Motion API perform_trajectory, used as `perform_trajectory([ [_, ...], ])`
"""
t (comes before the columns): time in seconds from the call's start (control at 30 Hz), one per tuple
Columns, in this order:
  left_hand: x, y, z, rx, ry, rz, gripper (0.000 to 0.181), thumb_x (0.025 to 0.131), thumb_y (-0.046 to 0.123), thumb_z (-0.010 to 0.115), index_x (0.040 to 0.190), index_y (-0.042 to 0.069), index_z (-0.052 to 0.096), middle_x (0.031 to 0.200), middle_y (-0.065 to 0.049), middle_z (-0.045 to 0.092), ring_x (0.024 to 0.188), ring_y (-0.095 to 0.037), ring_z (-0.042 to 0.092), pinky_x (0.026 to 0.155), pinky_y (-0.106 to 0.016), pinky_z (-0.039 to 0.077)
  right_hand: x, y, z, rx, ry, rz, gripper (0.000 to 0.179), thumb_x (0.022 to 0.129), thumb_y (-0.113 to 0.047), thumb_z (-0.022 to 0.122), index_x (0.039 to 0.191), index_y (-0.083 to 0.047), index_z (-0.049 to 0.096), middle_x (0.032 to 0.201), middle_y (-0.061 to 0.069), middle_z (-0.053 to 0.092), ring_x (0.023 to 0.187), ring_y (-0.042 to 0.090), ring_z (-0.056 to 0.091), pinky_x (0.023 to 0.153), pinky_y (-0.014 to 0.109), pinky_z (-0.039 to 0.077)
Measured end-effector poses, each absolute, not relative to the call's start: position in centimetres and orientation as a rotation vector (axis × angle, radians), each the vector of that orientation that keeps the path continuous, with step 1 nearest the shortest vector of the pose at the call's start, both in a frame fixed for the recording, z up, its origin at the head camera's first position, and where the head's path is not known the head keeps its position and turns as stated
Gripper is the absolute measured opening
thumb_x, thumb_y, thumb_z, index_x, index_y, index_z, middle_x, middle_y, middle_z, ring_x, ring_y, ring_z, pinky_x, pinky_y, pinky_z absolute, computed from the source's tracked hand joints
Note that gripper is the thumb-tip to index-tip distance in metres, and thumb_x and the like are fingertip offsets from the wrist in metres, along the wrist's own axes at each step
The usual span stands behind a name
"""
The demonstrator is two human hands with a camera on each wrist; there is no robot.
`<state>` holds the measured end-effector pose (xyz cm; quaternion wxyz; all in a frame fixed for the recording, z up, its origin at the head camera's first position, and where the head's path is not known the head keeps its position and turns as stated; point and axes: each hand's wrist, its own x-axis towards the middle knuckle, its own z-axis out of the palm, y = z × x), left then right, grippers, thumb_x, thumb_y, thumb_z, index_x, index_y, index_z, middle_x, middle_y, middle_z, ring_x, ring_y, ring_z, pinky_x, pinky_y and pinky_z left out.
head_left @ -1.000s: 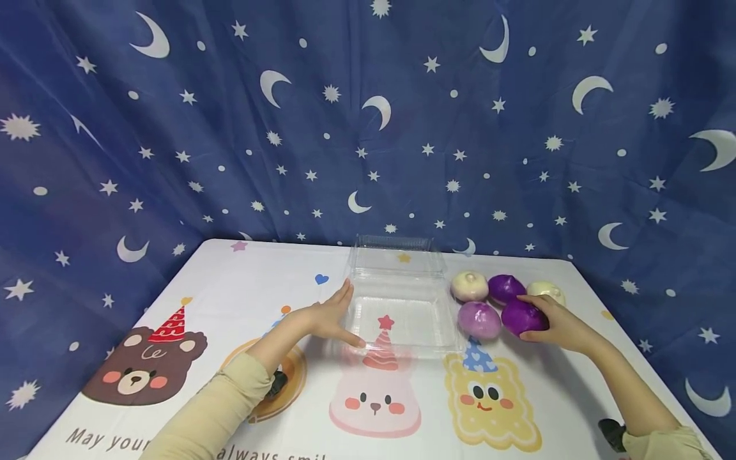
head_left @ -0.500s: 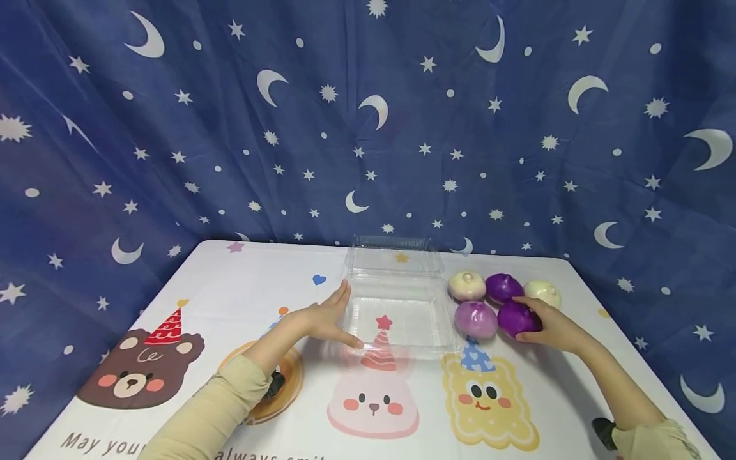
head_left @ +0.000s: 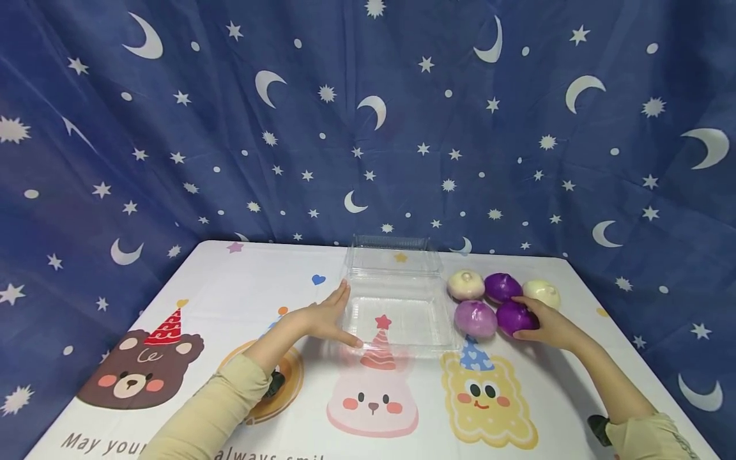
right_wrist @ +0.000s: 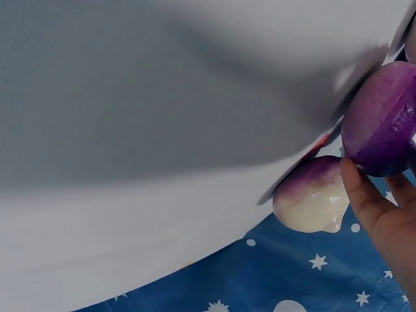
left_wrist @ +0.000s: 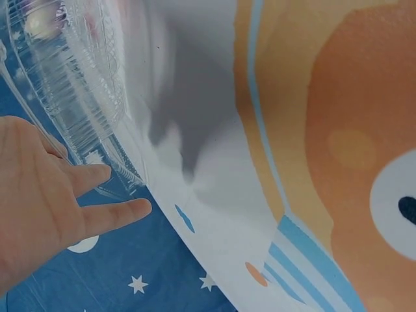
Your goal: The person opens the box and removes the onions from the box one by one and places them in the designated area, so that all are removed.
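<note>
My right hand [head_left: 549,324] holds a dark purple turnip [head_left: 514,319] between thumb and fingers on the table's right side. The right wrist view shows the glossy turnip [right_wrist: 383,123] against the fingertips, its far side cut off. A lilac turnip [head_left: 475,319] sits to its left. Behind stand a cream turnip [head_left: 466,285], another dark purple turnip [head_left: 503,288] and a pale turnip [head_left: 542,294]. My left hand [head_left: 326,321], fingers spread, rests against the left edge of a clear plastic box [head_left: 402,348] with its lid raised behind. Both lie at the left in the left wrist view.
The white tablecloth [head_left: 276,268] carries printed cartoon figures, among them a bear [head_left: 144,367] and a pink rabbit [head_left: 374,396]. A blue curtain [head_left: 322,160] with moons and stars hangs right behind the table's back edge.
The whole head view has shifted slightly left. My right hand and the dark purple turnip have moved a little left, closer to the lilac one. The left hand stays at the box.
</note>
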<state>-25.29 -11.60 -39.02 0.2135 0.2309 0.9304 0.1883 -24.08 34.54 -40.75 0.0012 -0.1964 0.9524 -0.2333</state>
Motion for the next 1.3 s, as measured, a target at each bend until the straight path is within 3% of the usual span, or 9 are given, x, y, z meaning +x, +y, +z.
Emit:
perform_trajectory([
  [0.73, -25.51, -11.49, -39.12, 0.657, 2.592, 0.523, 0.121, 0.075, 0.058, 0.069, 0.149, -0.003, -0.005, 0.157, -0.018, -0.015, 0.146, -0.035, 0.002, 0.108, -0.071, 0.016, -23.96, 34.48, -40.74, -0.599, 2.954, -0.769, 0.076, 0.071, -0.013, 0.080, 0.127, 0.016, 0.039, 0.126, 0.041, 0.042, 0.115, 0.056, 0.042, 0.094, 0.069, 0.036],
  [1.3, -25.55, -11.51, -39.00, 0.661, 2.579, 0.524, 0.122, 0.075, 0.059, 0.069, 0.149, -0.003, -0.006, 0.157, -0.018, -0.017, 0.146, -0.036, 0.000, 0.108, -0.071, 0.015, -24.29, 34.40, -41.00, -0.519, 2.969, -0.779, 0.075, 0.074, -0.017, 0.078, 0.128, 0.016, 0.038, 0.125, 0.041, 0.043, 0.114, 0.056, 0.044, 0.094, 0.068, 0.038],
])
